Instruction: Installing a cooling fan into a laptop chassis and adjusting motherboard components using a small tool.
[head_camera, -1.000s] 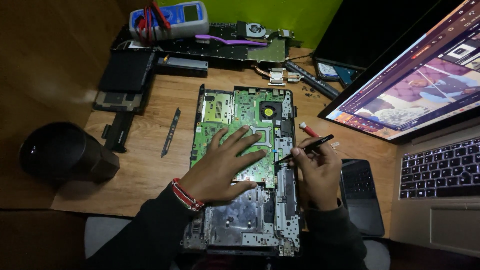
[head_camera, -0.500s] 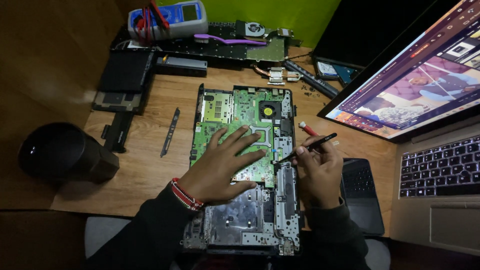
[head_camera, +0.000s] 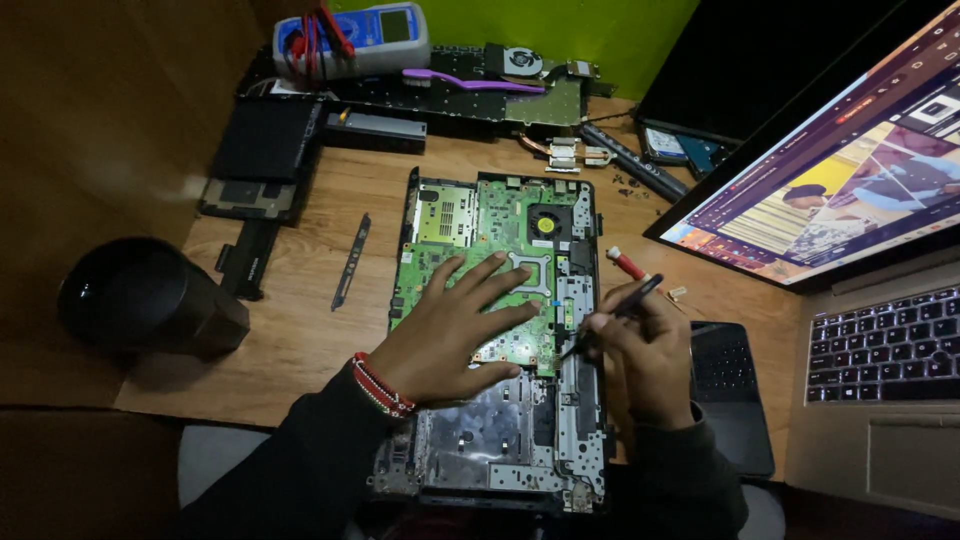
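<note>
Head view: I see a wooden desk (head_camera: 300, 330) under dim light, an opened laptop chassis (head_camera: 500, 440) lying lengthwise away from me. My left hand (head_camera: 445, 330) rests flat, fingers spread, on the green motherboard (head_camera: 480, 230). My right hand (head_camera: 650, 350), just beside the board's right edge, pinches a thin black tool (head_camera: 615, 315), tip pointing left onto that edge.

matt wooden desk (head_camera: 300, 330); glossy green circuit board (head_camera: 480, 225); bare metal chassis (head_camera: 480, 440).

A single head-worn camera looks steeply down from above the person's seat. It faces forward across the wooden surface (head_camera: 300, 330), close over the hands and the opened laptop chassis (head_camera: 500, 440).
</note>
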